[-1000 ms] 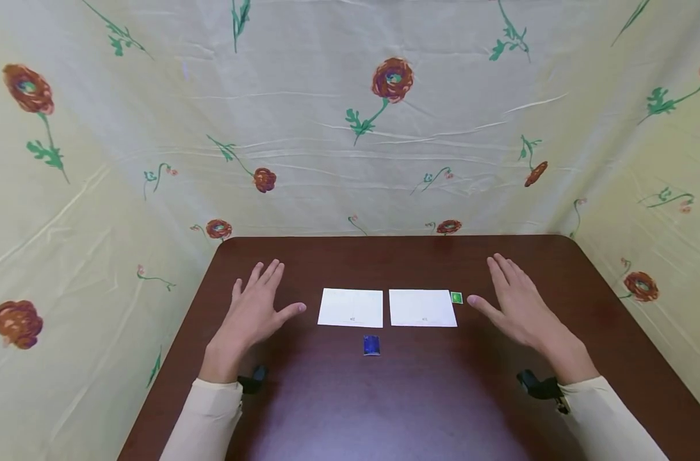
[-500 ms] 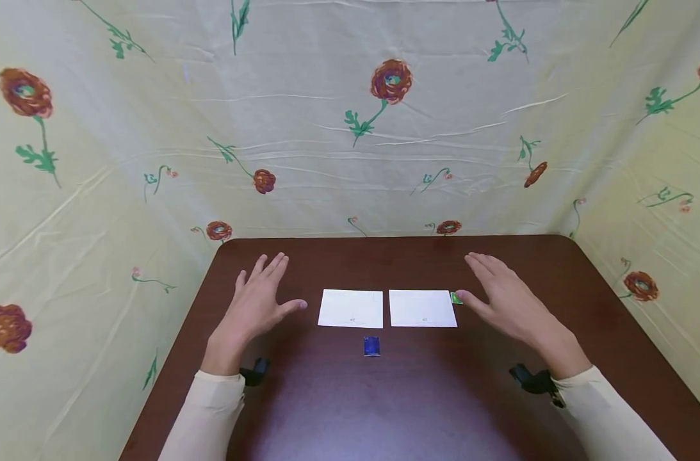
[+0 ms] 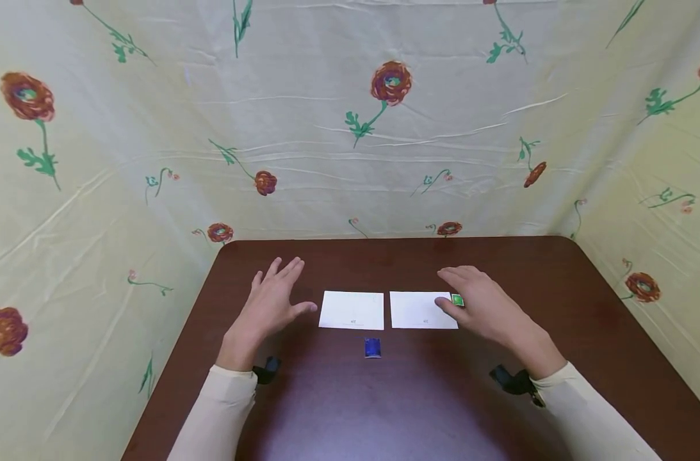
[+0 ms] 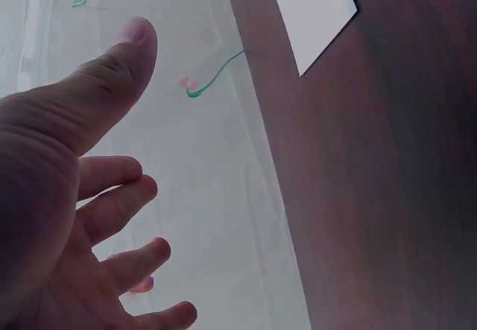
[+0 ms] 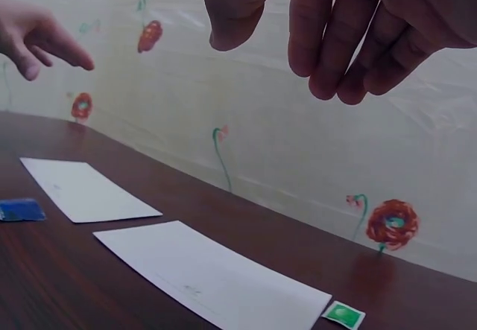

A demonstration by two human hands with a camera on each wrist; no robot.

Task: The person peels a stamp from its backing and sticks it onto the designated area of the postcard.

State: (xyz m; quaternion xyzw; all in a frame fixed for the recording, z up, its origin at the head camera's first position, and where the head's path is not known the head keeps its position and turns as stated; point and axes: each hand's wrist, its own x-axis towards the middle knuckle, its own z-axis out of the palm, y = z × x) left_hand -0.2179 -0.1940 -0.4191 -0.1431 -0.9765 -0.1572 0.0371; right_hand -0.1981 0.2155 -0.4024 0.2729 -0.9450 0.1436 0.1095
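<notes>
Two white paper cards, the left card (image 3: 351,310) and the right card (image 3: 415,312), lie side by side on the brown table. A small green square (image 3: 457,299) with a pale border sits at the right card's right edge. In front of the pair lies a small flat blue rectangle (image 3: 373,347). My left hand (image 3: 267,307) is raised to the left of the left card, fingers spread, holding nothing. Above the table, my right hand (image 3: 490,310) hovers with relaxed fingers; its thumb overlaps the right card in the head view. The right wrist view shows nothing in its grasp.
The dark brown table (image 3: 338,403) has rounded far corners. Pale flowered cloth (image 3: 309,115) hangs behind it and on both sides. Black wrist cameras, such as the right one (image 3: 511,380), stick out below the hands.
My right hand has moved left, from beside the green square to over the right card's edge. The left hand has shifted slightly right. Cards, green square and blue rectangle stay put.
</notes>
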